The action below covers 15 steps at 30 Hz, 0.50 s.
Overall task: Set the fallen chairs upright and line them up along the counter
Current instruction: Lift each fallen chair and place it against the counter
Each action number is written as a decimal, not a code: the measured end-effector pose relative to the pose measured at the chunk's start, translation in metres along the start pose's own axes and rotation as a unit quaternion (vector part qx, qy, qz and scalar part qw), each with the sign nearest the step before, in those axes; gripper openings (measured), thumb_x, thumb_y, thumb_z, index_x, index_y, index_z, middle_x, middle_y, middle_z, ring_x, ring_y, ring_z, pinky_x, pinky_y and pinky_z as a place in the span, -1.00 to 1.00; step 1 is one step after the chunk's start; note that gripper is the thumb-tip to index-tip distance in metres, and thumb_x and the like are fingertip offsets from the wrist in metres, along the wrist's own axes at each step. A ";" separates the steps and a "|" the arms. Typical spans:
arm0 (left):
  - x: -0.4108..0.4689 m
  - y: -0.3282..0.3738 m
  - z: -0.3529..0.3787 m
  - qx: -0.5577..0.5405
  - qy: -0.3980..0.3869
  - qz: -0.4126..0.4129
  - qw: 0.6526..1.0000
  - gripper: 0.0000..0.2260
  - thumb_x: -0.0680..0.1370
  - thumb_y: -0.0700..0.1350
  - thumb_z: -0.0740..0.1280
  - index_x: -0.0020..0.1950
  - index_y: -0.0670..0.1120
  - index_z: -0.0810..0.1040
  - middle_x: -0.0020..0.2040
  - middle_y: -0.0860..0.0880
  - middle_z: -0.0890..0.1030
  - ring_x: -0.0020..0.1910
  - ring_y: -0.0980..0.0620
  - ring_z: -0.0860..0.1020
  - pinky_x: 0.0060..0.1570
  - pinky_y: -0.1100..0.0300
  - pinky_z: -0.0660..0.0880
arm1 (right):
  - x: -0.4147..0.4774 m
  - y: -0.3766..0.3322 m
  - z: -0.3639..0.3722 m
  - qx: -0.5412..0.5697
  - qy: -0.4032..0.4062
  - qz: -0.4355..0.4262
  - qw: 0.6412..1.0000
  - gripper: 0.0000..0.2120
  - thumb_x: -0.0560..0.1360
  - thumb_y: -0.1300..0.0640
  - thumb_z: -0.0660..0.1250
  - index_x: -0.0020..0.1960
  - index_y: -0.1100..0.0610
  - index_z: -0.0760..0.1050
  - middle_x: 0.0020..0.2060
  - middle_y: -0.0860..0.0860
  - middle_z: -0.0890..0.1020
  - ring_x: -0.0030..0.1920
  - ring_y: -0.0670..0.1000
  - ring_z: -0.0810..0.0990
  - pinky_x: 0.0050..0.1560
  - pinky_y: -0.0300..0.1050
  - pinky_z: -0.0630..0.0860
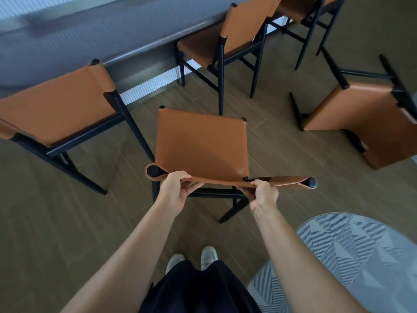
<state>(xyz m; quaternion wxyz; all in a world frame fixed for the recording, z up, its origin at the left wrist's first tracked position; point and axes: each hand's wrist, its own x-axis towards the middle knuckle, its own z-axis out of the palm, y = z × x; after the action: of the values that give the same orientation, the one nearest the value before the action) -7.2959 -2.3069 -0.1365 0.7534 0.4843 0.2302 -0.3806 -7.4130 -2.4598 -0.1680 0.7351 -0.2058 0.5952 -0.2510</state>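
An upright chair point(200, 143) with a tan leather seat and black frame stands right in front of me, a little away from the counter point(90, 39). My left hand point(174, 190) and my right hand point(262, 195) both grip the top edge of its backrest. Another chair point(370, 114) lies tipped over on the floor at the right, legs pointing up and away. Three more upright chairs stand along the counter: one at the left point(58, 107), one in the middle point(228, 39), one at the far right point(302, 7).
A round grey patterned rug point(352, 256) covers the floor at the lower right. My feet in light shoes point(191, 259) stand on the wooden floor behind the held chair. A gap lies between the left and middle chairs at the counter.
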 end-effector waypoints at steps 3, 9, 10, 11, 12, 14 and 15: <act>0.006 0.013 -0.015 -0.013 0.009 -0.001 1.000 -0.64 0.50 -0.46 0.16 0.26 -0.21 0.40 0.05 -0.23 0.56 0.06 -0.27 0.60 -0.19 -0.09 0.65 | -0.004 0.014 0.011 -0.006 -0.004 0.005 1.000 -0.66 0.47 0.51 0.16 0.23 0.35 0.38 0.04 0.26 0.53 0.08 0.32 0.61 -0.33 0.10 0.66; 0.016 0.031 -0.042 -0.006 -0.002 -0.016 1.000 -0.79 0.51 -0.46 0.16 -0.04 -0.16 0.40 0.16 -0.25 0.53 0.09 -0.27 0.60 -0.18 -0.08 0.65 | -0.010 0.031 0.028 -0.001 -0.005 0.018 1.000 -0.71 0.47 0.52 0.19 0.14 0.29 0.40 0.06 0.27 0.54 0.05 0.31 0.61 -0.16 0.18 0.65; 0.016 0.033 -0.044 -0.004 -0.007 -0.016 1.000 -0.78 0.51 -0.46 0.16 0.01 -0.18 0.41 0.19 -0.26 0.53 0.10 -0.28 0.60 -0.18 -0.08 0.65 | -0.011 0.031 0.029 -0.005 -0.007 0.019 1.000 -0.73 0.47 0.51 0.19 0.12 0.29 0.40 0.06 0.27 0.54 0.05 0.31 0.61 -0.15 0.17 0.65; 0.017 0.035 -0.047 -0.002 -0.009 -0.016 1.000 -0.76 0.51 -0.46 0.16 0.09 -0.20 0.41 0.22 -0.26 0.53 0.10 -0.28 0.60 -0.18 -0.08 0.65 | -0.012 0.033 0.031 -0.008 -0.008 0.020 1.000 -0.74 0.48 0.51 0.20 0.12 0.29 0.40 0.06 0.27 0.54 0.05 0.30 0.61 -0.12 0.17 0.64; 0.018 0.036 -0.049 0.000 -0.010 -0.015 1.000 -0.72 0.50 -0.45 0.16 0.16 -0.20 0.38 0.25 -0.27 0.52 0.11 -0.28 0.59 -0.18 -0.07 0.65 | -0.013 0.035 0.032 -0.008 -0.010 0.020 1.000 -0.74 0.48 0.51 0.19 0.11 0.29 0.40 0.06 0.27 0.54 0.05 0.30 0.60 -0.10 0.18 0.64; 0.019 0.039 -0.054 0.001 -0.009 -0.013 1.000 -0.69 0.50 -0.45 0.16 0.19 -0.18 0.35 0.27 -0.28 0.51 0.12 -0.28 0.59 -0.20 -0.06 0.65 | -0.016 0.039 0.035 -0.006 -0.010 0.017 1.000 -0.76 0.48 0.52 0.18 0.07 0.28 0.40 0.05 0.27 0.54 0.03 0.30 0.60 -0.06 0.22 0.63; 0.020 0.040 -0.056 0.001 -0.009 -0.013 1.000 -0.69 0.50 -0.45 0.16 0.18 -0.19 0.35 0.28 -0.28 0.51 0.12 -0.29 0.59 -0.21 -0.05 0.65 | -0.017 0.041 0.036 -0.005 -0.010 0.016 1.000 -0.78 0.48 0.52 0.18 0.03 0.28 0.40 0.03 0.27 0.54 0.01 0.29 0.60 -0.04 0.23 0.62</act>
<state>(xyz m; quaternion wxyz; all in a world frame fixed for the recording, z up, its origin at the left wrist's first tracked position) -7.2509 -2.2540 -0.1525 0.7497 0.4791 0.2292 -0.3949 -7.3757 -2.4169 -0.1716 0.7441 -0.2028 0.5921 -0.2338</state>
